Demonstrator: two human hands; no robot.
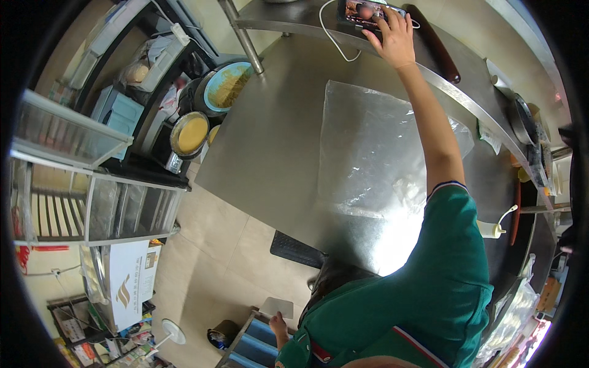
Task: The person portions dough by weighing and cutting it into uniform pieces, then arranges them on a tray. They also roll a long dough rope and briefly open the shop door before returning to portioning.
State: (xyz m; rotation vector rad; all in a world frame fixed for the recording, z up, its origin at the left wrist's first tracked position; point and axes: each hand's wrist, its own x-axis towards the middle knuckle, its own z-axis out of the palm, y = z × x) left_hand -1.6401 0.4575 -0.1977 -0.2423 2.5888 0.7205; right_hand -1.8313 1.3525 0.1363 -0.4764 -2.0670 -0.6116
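Observation:
My right hand (395, 41) reaches over the raised steel shelf, fingers apart, with fingertips at the screen of a smartphone (363, 13). A white cable loops beside the phone. Low in the view, my left hand (279, 325) holds a flat metal dough scraper (278, 307) out to the side, away from the table. A sheet of clear plastic (363, 152) lies spread on the stainless steel table (267, 138), partly hidden under my right arm. On the shelf, right of the phone, lies a dark wooden rolling pin (435, 46).
Left of the table stand a blue basin (226, 87) with a brownish mass and a bowl of yellow batter (192, 134). A squeeze bottle (490, 229) stands at the right. A glass-doored cabinet (133, 209), a carton (129, 280) and blue trays (260, 338) are around the floor area.

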